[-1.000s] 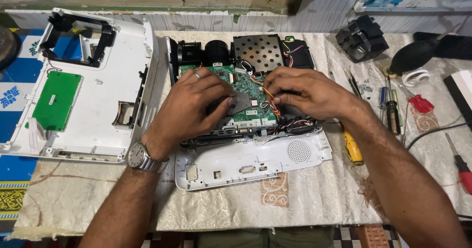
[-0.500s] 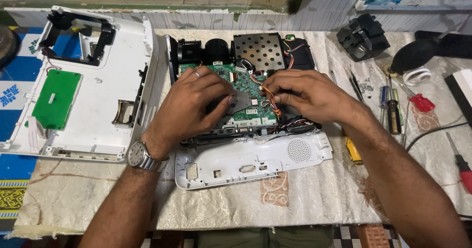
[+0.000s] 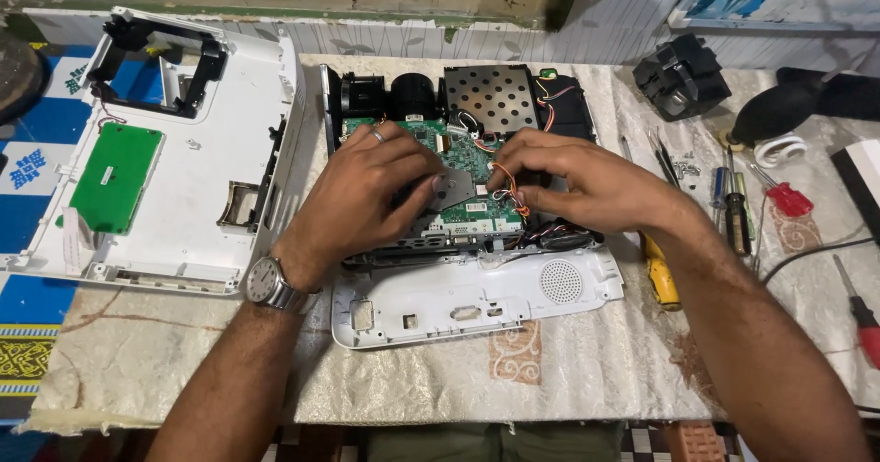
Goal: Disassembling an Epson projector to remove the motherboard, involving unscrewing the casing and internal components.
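Circuit board [image 3: 458, 182] sits in the opened projector chassis [image 3: 458, 104] mid-table; I see my left hand [image 3: 367, 196] pressing flat as before, while my right hand [image 3: 568, 182] has shifted to pinch the orange wires [image 3: 515, 196].

A single head-worn view looks steeply down, close over the cloth-covered table [image 3: 458, 379].

A blue-and-white printed sheet [image 3: 27, 164] lies far left — partly under the white housing [image 3: 211, 150].
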